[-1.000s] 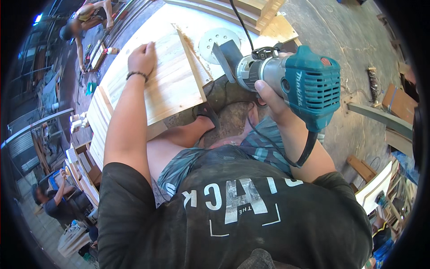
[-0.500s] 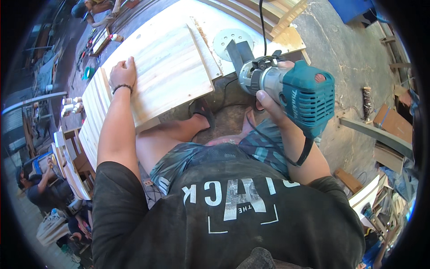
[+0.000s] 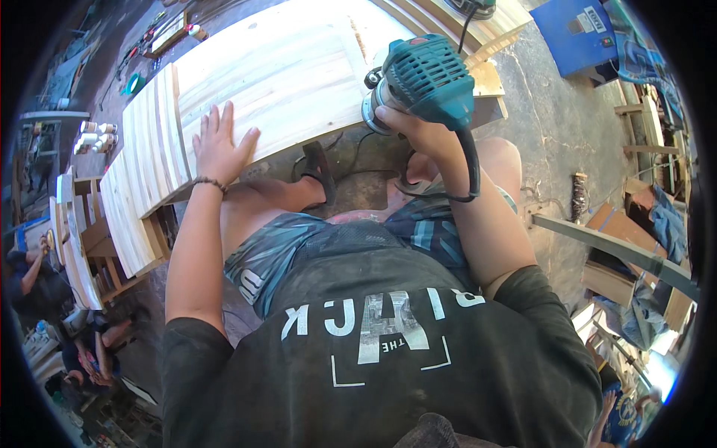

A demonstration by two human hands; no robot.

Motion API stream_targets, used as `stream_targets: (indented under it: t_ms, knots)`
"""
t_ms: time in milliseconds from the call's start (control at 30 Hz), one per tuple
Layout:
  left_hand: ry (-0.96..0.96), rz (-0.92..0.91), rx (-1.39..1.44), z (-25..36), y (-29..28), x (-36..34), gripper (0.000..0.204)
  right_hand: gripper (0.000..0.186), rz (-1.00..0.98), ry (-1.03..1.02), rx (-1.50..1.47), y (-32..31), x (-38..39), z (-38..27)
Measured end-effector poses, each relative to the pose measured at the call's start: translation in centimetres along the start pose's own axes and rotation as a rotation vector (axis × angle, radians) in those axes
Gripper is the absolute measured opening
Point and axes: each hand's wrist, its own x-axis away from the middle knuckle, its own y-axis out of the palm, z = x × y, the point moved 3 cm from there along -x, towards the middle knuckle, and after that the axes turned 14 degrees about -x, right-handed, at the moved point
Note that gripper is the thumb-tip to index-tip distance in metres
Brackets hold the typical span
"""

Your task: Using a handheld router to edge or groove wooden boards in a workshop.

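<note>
Near edge: board, upper centre, juts over floor; gap before the lap.
Left hand: fingers spread, laid flat by that edge, gripping nothing.
Right hand: curled round power tool, right of board.
Surface: pale, striped wood.
Room: blue box, upper right.
</note>
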Motion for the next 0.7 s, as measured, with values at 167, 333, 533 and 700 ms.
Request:
stream_targets:
  t_ms: [167,333,533,700]
  knots:
    - [-0.053,-0.063,-0.013,-2.2,-0.5,1.7,0.093,0.035,-0.073,-0.032,-0.115,2.0,-0.4,-0.2]
    - [-0.089,-0.065,-0.063,-2.3,-0.3,1.9,0.093,0.03,-0.077,0.12,-0.25,2.5,-0.8,0.0]
    - [-0.081,-0.04,-0.028,-2.9,0.0,1.9,0.094,0.019,-0.123,-0.061,-0.069,3.8,-1.2,-0.3]
    - [-0.409,0.028,0.234,-3.8,-0.3,0.7,0.107,0.031,-0.086,-0.046,-0.068,4.1,-1.1,-0.2]
